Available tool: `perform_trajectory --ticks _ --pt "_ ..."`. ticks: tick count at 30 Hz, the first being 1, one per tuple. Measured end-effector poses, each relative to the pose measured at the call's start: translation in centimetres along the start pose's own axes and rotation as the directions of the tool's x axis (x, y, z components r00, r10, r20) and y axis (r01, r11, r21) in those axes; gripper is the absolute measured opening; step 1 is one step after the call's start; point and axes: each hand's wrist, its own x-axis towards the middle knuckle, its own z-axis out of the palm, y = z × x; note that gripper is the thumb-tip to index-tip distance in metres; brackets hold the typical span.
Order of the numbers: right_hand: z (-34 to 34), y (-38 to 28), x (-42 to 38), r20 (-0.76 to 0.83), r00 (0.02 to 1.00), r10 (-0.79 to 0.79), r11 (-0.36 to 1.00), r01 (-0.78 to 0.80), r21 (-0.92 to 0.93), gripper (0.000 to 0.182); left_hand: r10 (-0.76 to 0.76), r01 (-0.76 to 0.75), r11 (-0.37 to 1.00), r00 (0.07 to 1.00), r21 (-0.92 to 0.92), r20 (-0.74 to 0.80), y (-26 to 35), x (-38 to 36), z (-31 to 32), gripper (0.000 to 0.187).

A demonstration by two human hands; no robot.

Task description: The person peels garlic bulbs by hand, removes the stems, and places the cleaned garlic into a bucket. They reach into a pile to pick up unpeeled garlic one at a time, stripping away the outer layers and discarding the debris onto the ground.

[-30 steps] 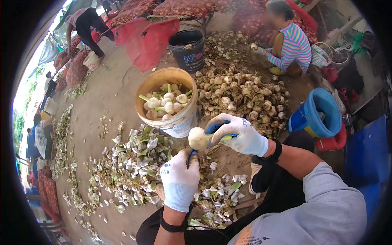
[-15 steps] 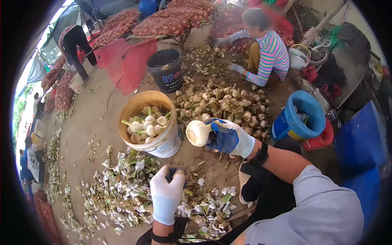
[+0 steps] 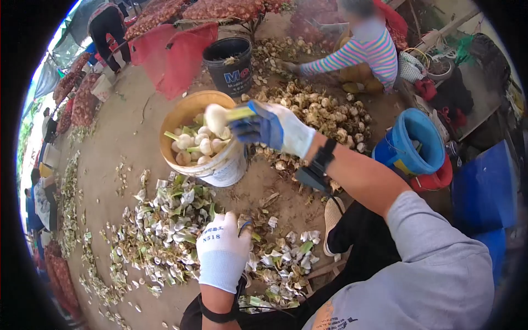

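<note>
My right hand [image 3: 275, 129], in a white glove with a blue palm, grips a garlic bulb [image 3: 217, 119] by its short green stem. The white bulb, slightly blurred, hangs over the right part of a yellowish bucket [image 3: 169, 140]. Inside that bucket lie several cleaned garlic bulbs [image 3: 204, 146] with trimmed stems. My left hand [image 3: 224, 239], gloved in white, is low over the floor with its fingers curled. A yellow-green bit shows by its thumb, but what the fingers hold is hidden. Peeled garlic skins [image 3: 170, 231] are heaped beside and below it.
Unpeeled garlic [image 3: 324, 113] is piled beyond my right forearm. A black bucket [image 3: 228, 69] stands behind the yellowish one, and a blue bucket [image 3: 418, 143] is on the right. A co-worker in a striped top [image 3: 366, 52] crouches at the back. Filled red net sacks [image 3: 220, 10] lie behind.
My right hand has moved left and up, carrying the garlic bulb from beside the yellowish bucket to above it. My left hand has turned its back upward. The co-worker has leaned and shifted.
</note>
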Motion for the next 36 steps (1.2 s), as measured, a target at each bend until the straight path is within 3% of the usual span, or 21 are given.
perform_trajectory --ticks 2,4,5,6,8,10,11,13,16,17,24,27,30,32,33,36 --pt "-0.8 0.5 1.7 -0.04 0.999 0.005 1.0 -0.006 -0.013 0.043 0.006 -0.007 0.999 1.0 0.04 0.007 -0.4 -0.3 -0.5 0.032" --pt "-3.8 2.4 2.4 -0.417 0.9 -0.127 0.889 -0.082 -0.45 0.043 -0.012 0.011 0.998 1.0 0.06 0.01 -0.6 -0.4 -1.0 0.031" --pt "-7.5 3.9 2.6 -0.429 0.892 -0.14 0.64 -0.249 -0.727 0.043 -0.028 0.029 0.998 0.999 0.064 -0.015 -0.8 -0.5 -1.2 0.03" --pt "-11.9 5.7 2.5 -0.434 0.888 -0.154 0.282 -0.382 -0.88 0.044 -0.045 0.047 0.997 0.998 0.066 -0.037 -1.0 -0.5 -1.3 0.029" --pt "-18.1 9.9 1.5 -0.408 0.906 -0.11 -0.335 -0.42 -0.843 0.046 -0.03 0.033 0.998 0.998 0.057 -0.058 -1.5 -0.7 -1.0 0.028" --pt "-20.3 12.7 0.3 -0.463 0.885 -0.058 -0.537 -0.418 -0.732 0.041 -0.045 0.045 0.997 0.999 0.055 0.001 -1.6 -0.8 -1.0 0.027" --pt "-21.2 14.2 0.2 -0.47 0.881 -0.053 -0.535 -0.422 -0.732 0.041 -0.026 0.024 0.998 0.999 0.062 0.024 -1.9 -1.1 -0.8 0.028" --pt "-23.3 16.6 0.5 -0.541 0.833 0.114 -0.69 -0.325 -0.646 0.039 -0.04 0.033 0.996 0.996 0.087 0.085 -1.8 -1.0 -0.5 0.028" --pt "-23.8 19.1 0.3 -0.507 0.83 0.232 -0.841 -0.09 -0.533 0.051 0.035 -0.066 0.987 0.978 0.145 0.204 -2.0 -0.5 -1.5 0.032" --pt "-24.0 19.8 0.3 -0.389 0.872 0.298 -0.868 0.078 -0.491 0.054 0.024 -0.058 0.988 0.974 0.144 0.227 -2.0 -0.4 -1.5 0.029" --pt "-24.9 21.7 1.6 -0.599 0.763 0.243 -0.807 -0.184 -0.561 0.052 0.02 -0.056 0.989 0.968 0.138 0.25 -1.8 -0.4 -0.8 0.021" --pt "-25.1 21.0 -1.1 -0.475 0.813 0.336 -0.46 -0.298 -0.836 0.056 0.07 -0.098 0.989 0.97 0.109 0.235 -1.5 -0.7 -0.6 0.02" --pt "-20.4 16.4 -0.8 -0.362 0.829 0.427 -0.039 -0.383 -0.923 0.047 0.142 -0.155 0.985 0.975 0.07 0.169 -1.5 -1.0 0.4 0.017" --pt "-15.0 12.6 -1.1 -0.293 0.841 0.454 0.389 -0.484 -0.784 0.036 0.111 -0.116 0.993 0.973 0.012 0.203 -1.5 -0.5 0.8 0.027" --pt "-13.2 11.4 -1.2 -0.197 0.886 0.42 0.581 -0.429 -0.692 0.032 0.089 -0.087 0.996 0.982 -0.021 0.168 -1.0 0.0 0.5 0.027" --pt "-6.9 7.0 -3.1 0.046 0.907 0.419 0.829 -0.361 -0.427 0.045 0.136 -0.135 0.98 0.991 -0.149 -0.005 -0.6 1.1 0.3 0.024"
